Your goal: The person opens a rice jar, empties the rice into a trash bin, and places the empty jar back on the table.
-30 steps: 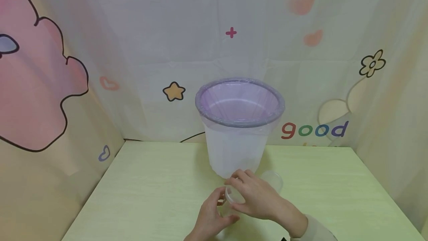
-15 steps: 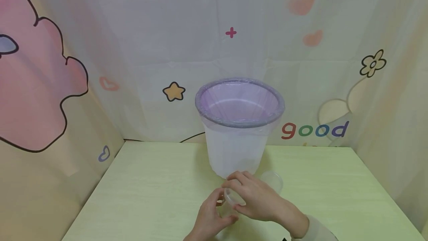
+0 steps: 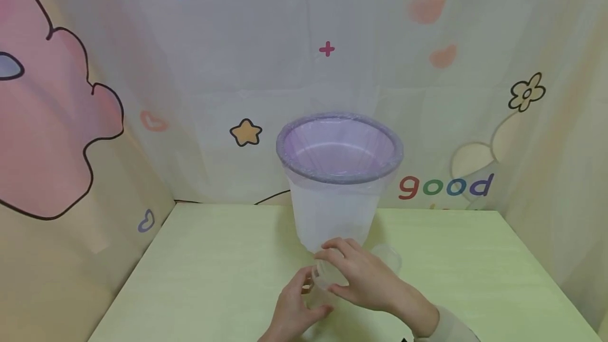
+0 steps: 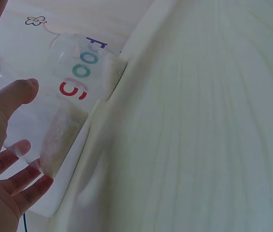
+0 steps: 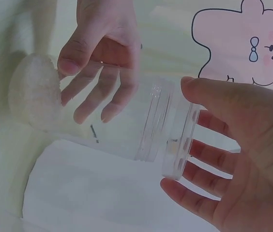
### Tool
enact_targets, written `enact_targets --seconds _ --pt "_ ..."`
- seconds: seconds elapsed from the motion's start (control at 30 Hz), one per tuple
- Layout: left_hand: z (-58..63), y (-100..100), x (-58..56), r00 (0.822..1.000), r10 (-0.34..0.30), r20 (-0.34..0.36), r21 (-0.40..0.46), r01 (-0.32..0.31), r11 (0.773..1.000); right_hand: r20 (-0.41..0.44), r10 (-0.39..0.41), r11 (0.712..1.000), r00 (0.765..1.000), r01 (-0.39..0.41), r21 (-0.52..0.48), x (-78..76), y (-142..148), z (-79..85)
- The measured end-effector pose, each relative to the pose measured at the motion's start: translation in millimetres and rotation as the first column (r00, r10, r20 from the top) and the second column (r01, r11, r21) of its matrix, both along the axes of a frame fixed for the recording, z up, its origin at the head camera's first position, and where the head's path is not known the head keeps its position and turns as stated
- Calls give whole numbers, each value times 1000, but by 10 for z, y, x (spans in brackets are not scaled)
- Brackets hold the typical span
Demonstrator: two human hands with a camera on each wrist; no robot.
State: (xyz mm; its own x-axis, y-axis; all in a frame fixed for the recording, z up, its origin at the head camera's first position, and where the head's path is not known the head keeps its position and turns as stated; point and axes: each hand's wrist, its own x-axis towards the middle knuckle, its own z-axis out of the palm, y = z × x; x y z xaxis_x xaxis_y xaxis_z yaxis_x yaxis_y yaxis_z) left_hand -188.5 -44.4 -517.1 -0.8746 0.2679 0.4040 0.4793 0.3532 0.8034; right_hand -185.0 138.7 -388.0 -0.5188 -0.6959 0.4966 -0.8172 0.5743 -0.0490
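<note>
My left hand (image 3: 295, 300) holds a clear plastic jar (image 4: 49, 125) near its base, thumb on one side and fingers on the other. A pale, grainy-looking layer (image 5: 35, 92) covers the bottom of this jar. With thumb and fingertips, my right hand (image 3: 363, 278) grips a clear round lid (image 5: 179, 145) by its edge. In the right wrist view a narrow gap parts the lid from the jar's threaded mouth (image 5: 152, 121). Beyond my right hand stands a second clear jar (image 3: 387, 258), with a similar pale layer in its base in the left wrist view.
A white bin (image 3: 334, 210) with a purple rim and a clear liner stands just behind the hands. The pale green table (image 3: 214, 263) extends to both sides. A printed curtain (image 3: 228, 57) hangs along the back and sides.
The lid has come away from the jar's mouth, with the right hand slightly higher. My left hand has shifted a little to the left with the jar. The head view has tilted slightly.
</note>
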Motion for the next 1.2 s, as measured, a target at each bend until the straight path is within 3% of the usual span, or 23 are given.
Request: enact_targets --seconds 0.33,0.8,1.2 --pt "-35 -132 -6 998 60 27 0 -60 998 -39 -47 999 998 46 -28 -24 12 -49" --pt "-32 -398 -31 988 136 67 7 -137 991 10 -98 995 995 98 -6 -18 16 -143" --pt "-8 -534 -42 973 188 133 19 -192 981 31 -83 997 996 83 13 -10 6 -356"
